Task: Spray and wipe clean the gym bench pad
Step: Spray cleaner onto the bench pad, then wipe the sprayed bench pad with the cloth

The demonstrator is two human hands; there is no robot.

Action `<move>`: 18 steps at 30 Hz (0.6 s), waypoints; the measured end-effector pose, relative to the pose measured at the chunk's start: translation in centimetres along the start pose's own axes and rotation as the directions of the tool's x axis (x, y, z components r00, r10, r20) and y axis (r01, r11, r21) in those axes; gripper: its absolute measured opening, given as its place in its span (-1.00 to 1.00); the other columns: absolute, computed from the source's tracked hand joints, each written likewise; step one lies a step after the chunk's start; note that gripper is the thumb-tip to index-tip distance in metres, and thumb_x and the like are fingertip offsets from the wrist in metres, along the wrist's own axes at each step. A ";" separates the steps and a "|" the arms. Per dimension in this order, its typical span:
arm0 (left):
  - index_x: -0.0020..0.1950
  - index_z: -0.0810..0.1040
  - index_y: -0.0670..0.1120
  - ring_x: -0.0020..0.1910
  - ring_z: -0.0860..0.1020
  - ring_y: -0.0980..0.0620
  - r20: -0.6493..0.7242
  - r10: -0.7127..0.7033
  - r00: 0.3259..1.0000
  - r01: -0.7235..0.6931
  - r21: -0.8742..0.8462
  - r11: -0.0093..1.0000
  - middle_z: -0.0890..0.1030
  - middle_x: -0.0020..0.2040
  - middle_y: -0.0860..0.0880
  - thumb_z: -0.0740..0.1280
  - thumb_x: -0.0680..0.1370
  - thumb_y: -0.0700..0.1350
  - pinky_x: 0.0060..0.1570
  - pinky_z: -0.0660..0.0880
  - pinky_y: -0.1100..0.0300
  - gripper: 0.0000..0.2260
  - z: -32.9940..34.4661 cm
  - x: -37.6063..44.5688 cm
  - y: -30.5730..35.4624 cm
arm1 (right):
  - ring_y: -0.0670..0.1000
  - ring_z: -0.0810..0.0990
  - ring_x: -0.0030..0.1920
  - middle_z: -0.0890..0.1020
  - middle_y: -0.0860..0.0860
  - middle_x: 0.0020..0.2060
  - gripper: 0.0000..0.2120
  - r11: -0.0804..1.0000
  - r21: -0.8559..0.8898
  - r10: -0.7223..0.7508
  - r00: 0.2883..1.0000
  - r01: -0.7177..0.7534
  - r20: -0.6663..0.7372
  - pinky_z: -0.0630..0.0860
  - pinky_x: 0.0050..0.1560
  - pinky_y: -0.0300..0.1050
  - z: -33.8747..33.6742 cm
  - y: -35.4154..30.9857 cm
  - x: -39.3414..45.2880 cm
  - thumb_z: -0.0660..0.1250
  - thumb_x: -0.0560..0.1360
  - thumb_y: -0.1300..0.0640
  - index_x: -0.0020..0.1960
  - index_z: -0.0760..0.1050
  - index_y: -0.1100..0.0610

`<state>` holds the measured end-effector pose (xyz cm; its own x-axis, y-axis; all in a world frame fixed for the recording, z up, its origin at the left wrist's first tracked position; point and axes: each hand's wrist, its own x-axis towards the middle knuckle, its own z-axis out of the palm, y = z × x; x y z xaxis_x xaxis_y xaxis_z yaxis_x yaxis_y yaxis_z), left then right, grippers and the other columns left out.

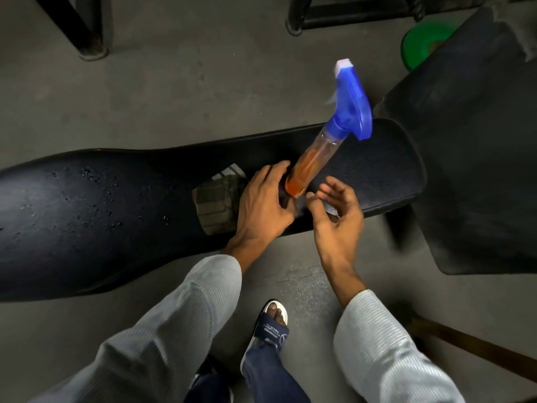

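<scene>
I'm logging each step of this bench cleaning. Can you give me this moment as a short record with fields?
bench pad: black, droplets on its left part
spray bottle: blue trigger head, orange liquid, base on the pad, leaning
cloth: checked, folded, lying on the pad
left hand: on the cloth's right side, fingers by the bottle's base
right hand: loosely curled beside the bottle, holding nothing
wiping: not yet under way

This place looks like a gym. A long black padded bench [116,205] for lifting fills the middle, and a second black pad [470,158] slopes up on the right. A round green weight plate [418,45] lies on the floor behind it. The floor [174,97] is bare grey concrete, with black metal frame legs [87,33] standing on it.
</scene>
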<state>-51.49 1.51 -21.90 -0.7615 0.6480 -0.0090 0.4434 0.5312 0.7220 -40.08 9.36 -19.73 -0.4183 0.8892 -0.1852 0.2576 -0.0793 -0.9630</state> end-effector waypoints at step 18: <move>0.18 0.65 -0.11 0.13 0.53 -0.11 -0.416 -0.071 0.906 0.174 0.216 0.961 0.64 0.15 -0.13 0.48 0.54 -0.14 0.13 0.38 0.01 -0.78 -5.6 -8.8 -12.1 | 0.07 0.55 0.24 0.66 0.01 0.15 -0.73 0.758 -0.431 -0.343 0.861 0.490 0.375 0.51 0.31 0.07 12.2 2.5 -6.2 0.44 0.56 0.14 0.25 0.66 0.07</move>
<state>-52.82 -13.71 -26.67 -0.9185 0.3225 0.2287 0.3953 0.7412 0.5426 -47.49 -1.86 -23.35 -0.7755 0.6238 0.0975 0.3655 0.5694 -0.7363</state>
